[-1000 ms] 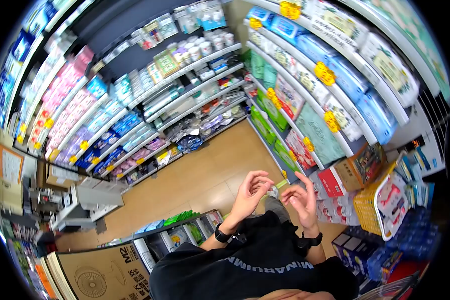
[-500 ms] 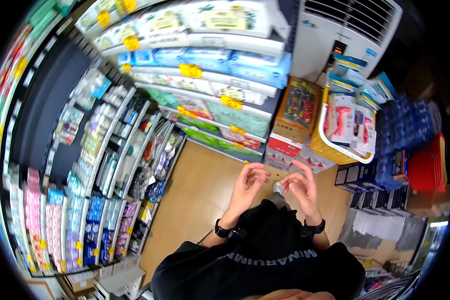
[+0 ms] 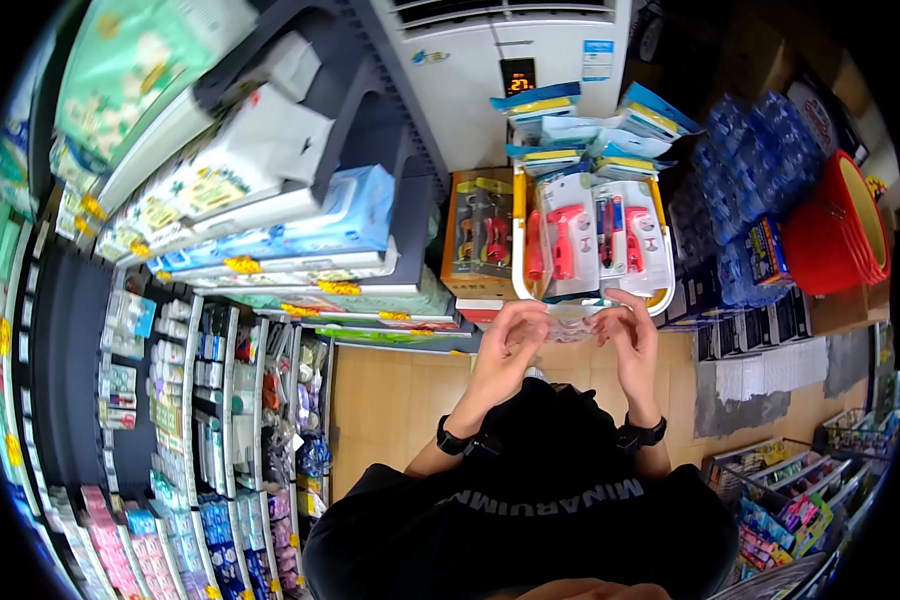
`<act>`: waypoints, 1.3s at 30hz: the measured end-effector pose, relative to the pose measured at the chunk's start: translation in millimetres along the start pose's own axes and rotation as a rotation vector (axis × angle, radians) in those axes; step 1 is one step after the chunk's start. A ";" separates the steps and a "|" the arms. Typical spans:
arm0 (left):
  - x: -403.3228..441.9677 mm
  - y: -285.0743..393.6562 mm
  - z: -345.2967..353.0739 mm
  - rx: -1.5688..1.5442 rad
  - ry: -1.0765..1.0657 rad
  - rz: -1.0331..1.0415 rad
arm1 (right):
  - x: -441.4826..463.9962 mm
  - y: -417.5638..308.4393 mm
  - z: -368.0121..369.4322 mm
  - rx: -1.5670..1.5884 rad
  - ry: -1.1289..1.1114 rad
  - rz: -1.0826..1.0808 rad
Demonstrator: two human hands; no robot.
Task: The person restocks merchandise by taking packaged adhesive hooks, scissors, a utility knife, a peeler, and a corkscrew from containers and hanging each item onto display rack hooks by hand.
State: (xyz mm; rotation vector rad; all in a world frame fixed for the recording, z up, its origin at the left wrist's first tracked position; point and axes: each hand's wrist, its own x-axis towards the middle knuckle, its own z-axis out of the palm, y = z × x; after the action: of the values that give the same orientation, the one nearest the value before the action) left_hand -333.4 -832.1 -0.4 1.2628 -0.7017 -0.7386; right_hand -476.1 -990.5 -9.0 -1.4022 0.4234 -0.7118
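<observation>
My left hand (image 3: 510,352) and my right hand (image 3: 632,342) are raised in front of my chest, fingers bent and apart, with nothing seen between them. Both are nearest to the front of a yellow basket with a white rim (image 3: 669,285); whether any fingertip touches it I cannot tell. The basket holds carded packs with red-handled tools (image 3: 567,240) at the front. Behind these lie several blue and yellow packs (image 3: 545,105). Dark bands circle both my wrists.
A brown box (image 3: 478,280) stands left of the basket, and a white air conditioner (image 3: 450,105) behind it. Shelves with tissue packs (image 3: 340,215) rise on the left. Right are blue bottle packs (image 3: 745,165), red buckets (image 3: 815,240) and a wire rack of packets (image 3: 790,500).
My view has turned right, so the basket now lies straight ahead and closer. Both hands stay raised and are now before the basket's front edge.
</observation>
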 end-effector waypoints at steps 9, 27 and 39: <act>61.9 -17.1 34.1 0.040 -0.108 -0.008 | 41.2 20.3 -42.5 -0.293 0.205 0.195; 90.4 -33.7 39.8 0.071 -0.052 -0.037 | 60.2 29.1 -42.8 -0.127 0.269 0.242; 85.5 -28.8 42.2 0.049 -0.007 -0.061 | 38.4 7.0 -34.7 -0.142 0.290 0.058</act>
State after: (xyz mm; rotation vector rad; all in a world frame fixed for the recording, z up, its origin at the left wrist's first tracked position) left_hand -320.2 -929.5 -16.7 1.3322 -0.6927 -0.7797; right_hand -469.6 -1041.9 -15.6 -1.4167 0.7517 -0.8546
